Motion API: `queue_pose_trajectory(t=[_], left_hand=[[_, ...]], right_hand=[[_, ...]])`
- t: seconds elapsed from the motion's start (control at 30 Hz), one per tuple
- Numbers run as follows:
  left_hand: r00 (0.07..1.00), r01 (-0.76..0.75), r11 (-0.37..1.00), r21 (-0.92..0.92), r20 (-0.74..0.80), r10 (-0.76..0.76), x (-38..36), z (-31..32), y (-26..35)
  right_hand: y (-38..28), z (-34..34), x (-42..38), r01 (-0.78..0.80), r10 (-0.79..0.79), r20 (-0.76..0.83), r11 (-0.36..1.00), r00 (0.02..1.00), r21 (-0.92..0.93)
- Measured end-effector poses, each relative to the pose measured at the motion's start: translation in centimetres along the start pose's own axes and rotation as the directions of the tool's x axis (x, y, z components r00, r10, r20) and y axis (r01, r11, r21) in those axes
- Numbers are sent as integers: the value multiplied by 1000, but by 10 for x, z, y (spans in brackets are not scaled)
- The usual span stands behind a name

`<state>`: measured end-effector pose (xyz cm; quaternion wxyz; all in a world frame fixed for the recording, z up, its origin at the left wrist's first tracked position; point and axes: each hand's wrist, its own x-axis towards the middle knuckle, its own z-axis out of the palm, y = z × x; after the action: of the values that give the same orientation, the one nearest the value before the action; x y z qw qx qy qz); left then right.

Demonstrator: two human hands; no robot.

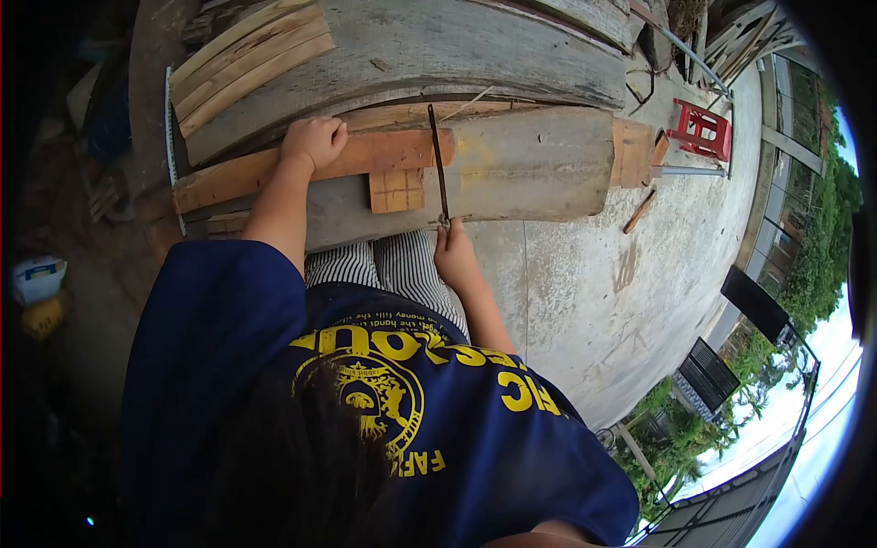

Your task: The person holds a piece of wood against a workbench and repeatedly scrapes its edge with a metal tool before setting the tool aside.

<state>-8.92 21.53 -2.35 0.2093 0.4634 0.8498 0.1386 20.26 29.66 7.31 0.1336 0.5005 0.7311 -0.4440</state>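
My left hand (314,142) is closed over a long reddish-brown wooden board (388,152), pressing on its upper side left of the middle. In my right hand (454,250) is the near end of a narrow dark saw (438,164). Its thin length points away from me and crosses the board close to the board's right end. A short light wooden block (397,191) sits against the board's near edge, between my two hands. Beneath them lies a wide, weathered grey plank (539,164), marked with a yellow patch.
Light wooden strips (256,64) lie at the far left on another grey plank (438,46). A red plastic stool (701,130) stands on the concrete floor (585,292) to the right. A small wood offcut (639,211) lies on that floor.
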Motion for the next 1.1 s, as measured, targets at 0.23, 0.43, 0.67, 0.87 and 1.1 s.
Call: queue_pose_trajectory(t=[0.23, 0.43, 0.67, 0.87, 1.1], left_hand=[[1000, -20, 1000, 10, 7, 20, 0, -2, -1], [1000, 6, 1000, 7, 27, -6, 0, -4, 0], [994, 51, 999, -2, 99, -51, 2, -2, 0], [994, 28, 999, -18, 109, -26, 5, -1, -1], [978, 72, 997, 3, 197, -71, 10, -3, 0]], right_hand=[[3, -12, 4, 13, -13, 60, 1000, 998, 0], [-10, -1, 46, 103, -103, 7, 994, 995, 35], [3, 6, -15, -13, 15, -22, 996, 1000, 90], [-14, 8, 52, 94, -93, -36, 995, 995, 40], [-5, 2, 15, 13, -13, 36, 1000, 999, 13]])
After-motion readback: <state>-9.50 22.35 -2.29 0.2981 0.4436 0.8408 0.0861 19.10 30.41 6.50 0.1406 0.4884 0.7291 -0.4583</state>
